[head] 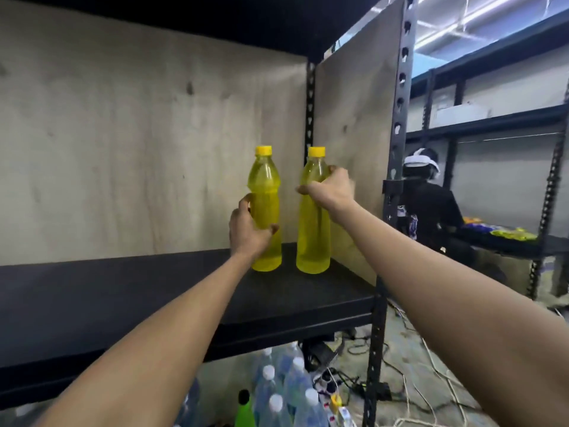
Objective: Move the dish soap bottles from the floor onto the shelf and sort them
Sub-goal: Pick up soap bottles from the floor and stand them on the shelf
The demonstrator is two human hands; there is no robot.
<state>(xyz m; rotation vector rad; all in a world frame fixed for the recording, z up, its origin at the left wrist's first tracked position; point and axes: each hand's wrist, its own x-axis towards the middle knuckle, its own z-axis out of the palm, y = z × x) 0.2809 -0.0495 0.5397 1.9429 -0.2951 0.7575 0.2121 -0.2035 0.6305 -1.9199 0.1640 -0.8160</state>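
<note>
Two yellow dish soap bottles are standing upright on the black shelf board (pixel 323 300), toward its right rear corner, close to the plywood side panel (pixel 351 134) and in front of the plywood back panel (pixel 138 134). Both are carrying yellow screw caps and are showing yellow liquid up to about the shoulder.

The left hand (pixel 248 229) is wrapping around the lower middle of the left yellow bottle (pixel 266 211), thumb on the near side and fingers curling behind; the grip is closed on the bottle. This bottle's base appears to be resting on the board, though the wrist is partly covering it.

The right hand (pixel 331 188) is gripping the right yellow bottle (pixel 313 229) at its shoulder, just below the neck, fingers closed around it from the right. Its base is sitting on the board. The two bottles are standing just beside each other with a narrow gap between them, not touching.

Below the shelf, on the floor, a group of clear bottles with white caps (pixel 283 392) is standing, along with one green bottle with a black cap (pixel 244 411). Cables and a power strip (pixel 335 396) are lying beside them near the black slotted upright (pixel 400 118).

At the far right, another person in dark clothing (pixel 431 208), wearing a white headband device, is crouching by a second rack (pixel 508 118).
</note>
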